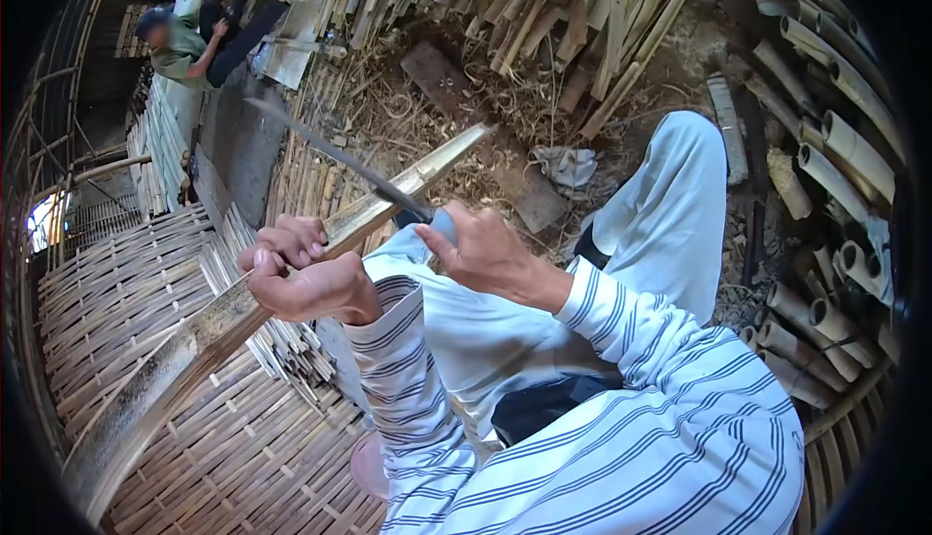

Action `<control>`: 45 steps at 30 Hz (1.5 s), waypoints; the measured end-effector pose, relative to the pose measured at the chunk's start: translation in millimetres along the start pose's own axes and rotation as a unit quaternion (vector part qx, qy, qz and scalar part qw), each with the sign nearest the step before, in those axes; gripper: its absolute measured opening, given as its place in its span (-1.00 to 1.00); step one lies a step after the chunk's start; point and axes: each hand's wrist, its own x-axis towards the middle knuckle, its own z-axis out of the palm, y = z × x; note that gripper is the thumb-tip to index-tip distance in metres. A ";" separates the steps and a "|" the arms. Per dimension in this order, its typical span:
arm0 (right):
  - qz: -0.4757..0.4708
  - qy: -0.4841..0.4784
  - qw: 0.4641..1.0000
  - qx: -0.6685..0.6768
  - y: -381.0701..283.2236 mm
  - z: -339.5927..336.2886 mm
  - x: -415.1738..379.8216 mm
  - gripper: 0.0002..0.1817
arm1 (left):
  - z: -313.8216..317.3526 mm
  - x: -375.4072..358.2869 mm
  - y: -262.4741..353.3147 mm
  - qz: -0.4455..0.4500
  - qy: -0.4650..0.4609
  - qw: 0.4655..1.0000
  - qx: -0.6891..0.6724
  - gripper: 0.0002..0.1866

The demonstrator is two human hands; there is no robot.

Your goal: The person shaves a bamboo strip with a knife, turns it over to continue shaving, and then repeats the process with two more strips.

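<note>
A long split bamboo strip [194, 341] runs slantwise from the lower left to the upper middle, its pale inner side showing. My left hand [309, 273] is wrapped round its middle part, fingers curled over the edge. My right hand [490, 251] grips a knife by its blue-grey handle, just right of the strip. The knife's long dark blade [335, 154] points to the upper left and crosses over the strip, close to its surface. Beneath both hands are my knees in light trousers [670, 195].
Split bamboo pieces [524, 11] are heaped at the top, and cut bamboo tubes [854, 156] lie stacked on the right. Shavings cover the dirt floor. A woven bamboo mat [233, 457] lies at lower left. Another person [184, 54] sits at upper left, holding bamboo.
</note>
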 end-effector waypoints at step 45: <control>0.115 0.002 0.993 0.027 34.0 -21.7 -5.0 -0.48 | 6.3 -13.1 4.1 0.030 -0.038 0.998 -0.029 -0.77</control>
